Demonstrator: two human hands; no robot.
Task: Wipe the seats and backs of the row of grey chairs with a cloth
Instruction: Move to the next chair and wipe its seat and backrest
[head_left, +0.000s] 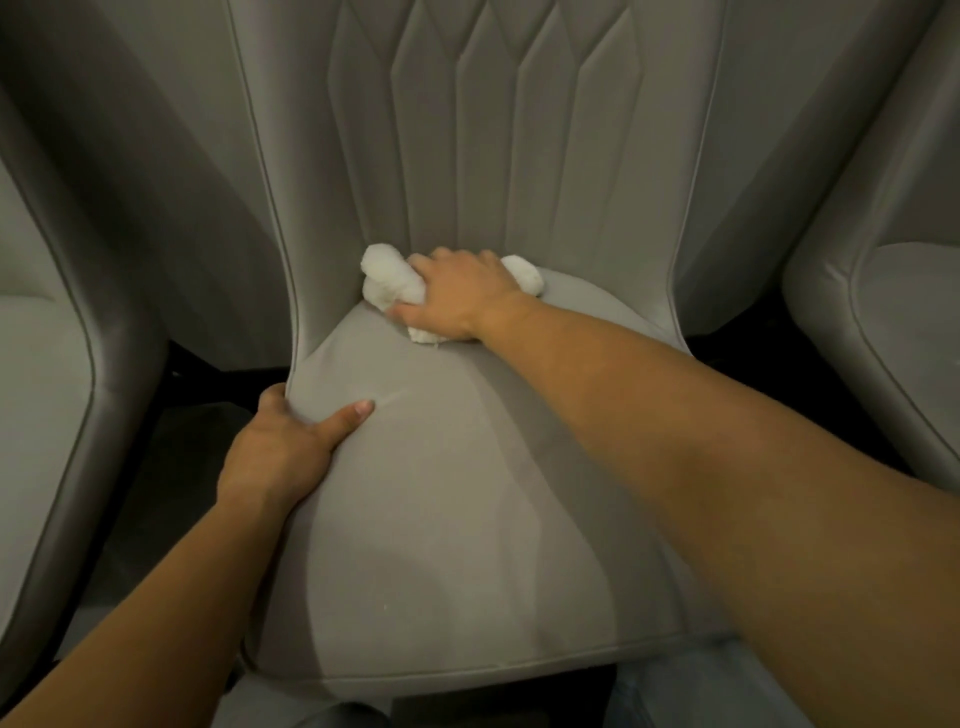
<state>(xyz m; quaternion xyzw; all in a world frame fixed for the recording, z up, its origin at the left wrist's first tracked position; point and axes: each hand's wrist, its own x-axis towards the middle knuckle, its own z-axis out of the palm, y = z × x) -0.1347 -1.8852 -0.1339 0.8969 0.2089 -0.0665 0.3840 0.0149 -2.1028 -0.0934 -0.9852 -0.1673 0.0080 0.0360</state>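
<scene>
A grey upholstered chair fills the middle of the view, its seat (457, 509) in front of me and its stitched back (483, 135) rising behind. My right hand (457, 296) presses a bunched white cloth (387, 283) onto the rear of the seat, right where seat and back meet. Parts of the cloth stick out on both sides of the hand. My left hand (285, 447) grips the left edge of the seat, thumb on top, fingers wrapped under the rim.
A second grey chair (47, 415) stands close on the left and a third (893, 322) on the right. Dark narrow gaps with dark floor (166, 467) separate them.
</scene>
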